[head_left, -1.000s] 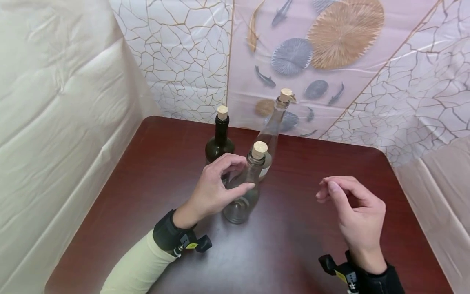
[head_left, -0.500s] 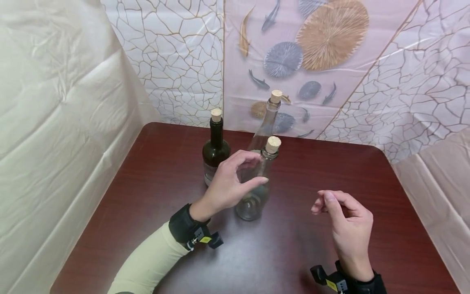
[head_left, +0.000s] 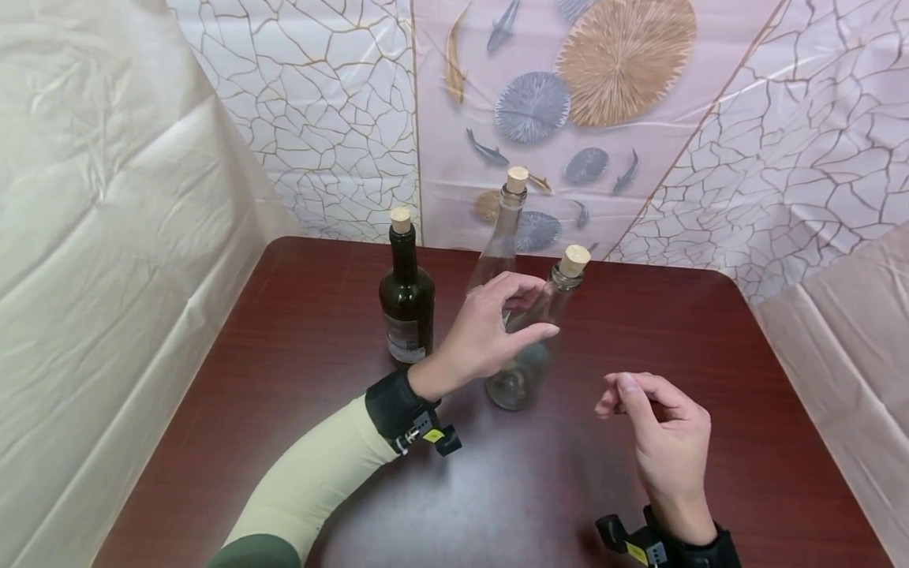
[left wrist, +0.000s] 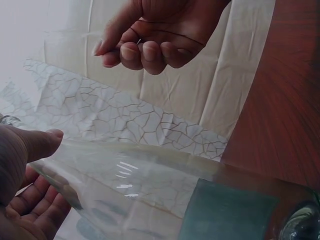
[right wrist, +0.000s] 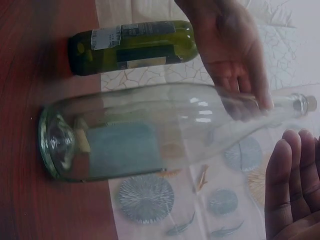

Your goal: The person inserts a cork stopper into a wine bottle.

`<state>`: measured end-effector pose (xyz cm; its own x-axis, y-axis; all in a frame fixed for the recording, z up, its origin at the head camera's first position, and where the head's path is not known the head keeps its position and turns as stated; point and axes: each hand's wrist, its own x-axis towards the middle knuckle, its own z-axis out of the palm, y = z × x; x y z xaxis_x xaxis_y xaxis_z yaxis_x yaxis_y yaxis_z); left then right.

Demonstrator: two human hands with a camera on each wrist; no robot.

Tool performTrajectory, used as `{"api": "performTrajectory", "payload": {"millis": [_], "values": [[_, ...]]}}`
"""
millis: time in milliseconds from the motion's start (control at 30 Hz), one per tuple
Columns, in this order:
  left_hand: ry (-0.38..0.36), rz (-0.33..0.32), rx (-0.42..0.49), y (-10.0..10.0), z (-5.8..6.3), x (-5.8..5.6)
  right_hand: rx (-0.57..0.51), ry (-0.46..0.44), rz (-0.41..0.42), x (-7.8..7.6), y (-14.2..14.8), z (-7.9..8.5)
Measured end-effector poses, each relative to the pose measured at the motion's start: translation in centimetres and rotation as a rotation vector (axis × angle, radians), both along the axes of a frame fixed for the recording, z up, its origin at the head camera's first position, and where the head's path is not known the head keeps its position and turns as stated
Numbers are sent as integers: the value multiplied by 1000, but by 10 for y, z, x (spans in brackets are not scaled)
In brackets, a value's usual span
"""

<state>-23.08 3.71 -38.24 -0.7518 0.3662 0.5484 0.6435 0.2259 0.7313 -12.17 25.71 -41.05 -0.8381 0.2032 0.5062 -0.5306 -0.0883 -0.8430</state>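
My left hand (head_left: 486, 331) grips a clear glass bottle (head_left: 521, 383) below its neck, thumb on the near side and fingers behind. A cork (head_left: 575, 260) plugs that bottle, and a blue-green label (right wrist: 125, 147) shows through the glass. Whether its base touches the table I cannot tell. My right hand (head_left: 671, 442) hovers to the right, holding nothing, with its fingers loosely curled and the thumb by the index finger. Behind the left hand stands a taller corked clear bottle (head_left: 506, 225), partly hidden. Left of it is a dark green corked bottle (head_left: 406, 312).
A reddish-brown table (head_left: 298, 331) with rounded back corners carries the bottles. A patterned cloth (head_left: 483, 102) hangs behind it, and cream sheeting (head_left: 106, 260) hangs at the left side.
My left hand has moved right and slightly up with the clear bottle, which now stands apart from the dark green one. The right hand has kept its pose; the head view has shifted.
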Motion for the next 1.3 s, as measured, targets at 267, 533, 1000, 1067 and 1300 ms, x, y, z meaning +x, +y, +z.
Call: {"api": "performTrajectory", "payload": {"millis": [267,533,1000,1067,1300], "values": [[28,-1,-28,16,2,-10,-1,-13,-1,0,1,-3],[-28,-30,-49,28,6,-16,-42,-9,26,1,5,-5],[-50,-32,-77,48,8,-29,-55,-39,7,5,10,-7],[-60,-34,-82,50,7,-30,-42,-64,-10,6,11,-6],[-70,-23,-95,54,4,-29,29,-142,-64,9,12,-5]]}}
